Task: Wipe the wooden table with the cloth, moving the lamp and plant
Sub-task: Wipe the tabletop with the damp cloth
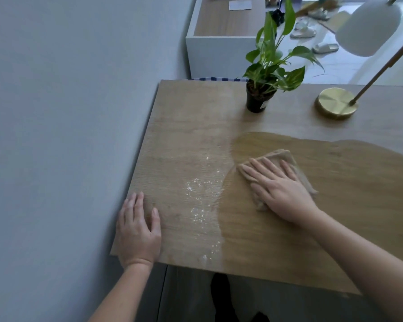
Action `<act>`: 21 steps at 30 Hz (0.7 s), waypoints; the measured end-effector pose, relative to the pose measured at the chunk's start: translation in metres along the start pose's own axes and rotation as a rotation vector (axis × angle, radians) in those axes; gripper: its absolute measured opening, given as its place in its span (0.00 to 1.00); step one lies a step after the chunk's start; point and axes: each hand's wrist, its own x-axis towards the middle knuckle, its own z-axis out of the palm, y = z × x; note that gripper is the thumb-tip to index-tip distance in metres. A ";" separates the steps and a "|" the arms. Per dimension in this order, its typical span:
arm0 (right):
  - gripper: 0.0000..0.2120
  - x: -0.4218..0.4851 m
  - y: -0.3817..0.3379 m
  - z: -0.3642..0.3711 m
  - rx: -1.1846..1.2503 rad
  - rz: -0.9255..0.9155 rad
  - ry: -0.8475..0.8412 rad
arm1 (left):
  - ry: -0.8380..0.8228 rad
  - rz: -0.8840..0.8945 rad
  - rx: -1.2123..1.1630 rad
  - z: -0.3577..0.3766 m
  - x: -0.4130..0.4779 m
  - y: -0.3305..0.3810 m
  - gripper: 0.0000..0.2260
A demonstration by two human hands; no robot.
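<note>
Presently the cloth (278, 154) is pressed flat on the tabletop (177, 126) under the right grip (279, 187), fingers straight, nothing clenched. White crumbs (200, 201) are scattered just left of it, between it and the left grip (137, 228), which is laid released at the near corner. The plant (265, 77) and lamp (336, 103) stand beyond.

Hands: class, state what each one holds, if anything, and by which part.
Nothing is gripped. The right hand presses flat on top of the cloth; the left hand rests flat on the table.

plant (258, 98) behind cloth (282, 159), lamp (336, 103) right of plant, all on table (184, 140)
</note>
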 end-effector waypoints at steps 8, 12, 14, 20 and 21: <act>0.26 0.091 0.015 -0.026 0.105 0.449 0.135 | -0.020 -0.024 -0.001 0.001 0.001 -0.001 0.29; 0.26 0.098 -0.033 -0.006 0.106 0.185 0.080 | -0.027 -0.028 0.002 0.001 0.001 -0.002 0.29; 0.25 0.065 -0.036 0.001 0.097 0.030 0.028 | -0.029 -0.025 0.004 0.001 0.000 -0.001 0.29; 0.23 0.036 0.026 -0.016 0.092 0.090 0.053 | -0.024 -0.019 -0.003 0.001 0.001 -0.002 0.29; 0.23 0.049 0.023 -0.018 0.117 0.159 0.081 | -0.022 -0.018 -0.005 0.001 0.000 -0.002 0.29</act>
